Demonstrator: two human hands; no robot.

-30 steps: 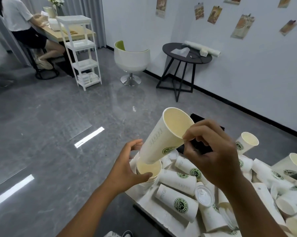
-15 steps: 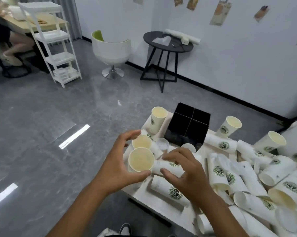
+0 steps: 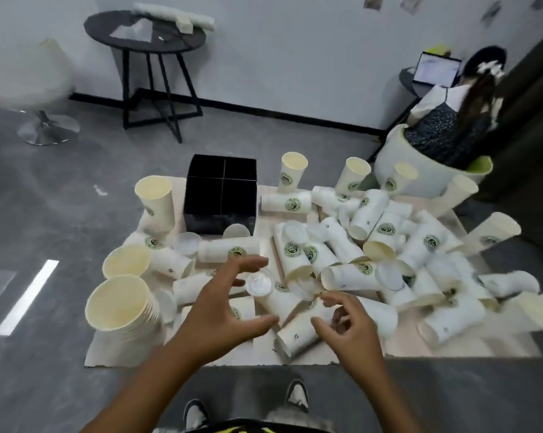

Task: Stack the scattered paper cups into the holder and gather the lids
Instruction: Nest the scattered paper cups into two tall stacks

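The cups (image 3: 298, 254) are tall white paper cones with a round green logo on the side and a pale cream inside; most of them lie on their sides in a loose heap over a beige sheet (image 3: 113, 354) on the grey floor, the long axis flat and the mouths pointing in many directions; a few stand upright along the far edge of the sheet, mouth up. At the near left corner a stack (image 3: 120, 310) of nested cups leans with its mouth toward the camera, the thin rims showing as fine rings down the side; behind it one more cup (image 3: 127, 260) also opens this way. The holder (image 3: 221, 195) is a black box, square, divided in four compartments, and stands at the far left part of the sheet; a tall cup (image 3: 156, 201) is upright just beside it. The lids (image 3: 389, 276) are thin clear plastic discs, scattered among the cups; one lid (image 3: 259, 284) lies just in front of the left hand. The left hand (image 3: 223, 314) hovers over the heap with fingers spread and relaxed, holding nothing; the right hand (image 3: 348, 326) has fingers loosely curled, and it is blurred, so I cannot tell whether it holds anything.
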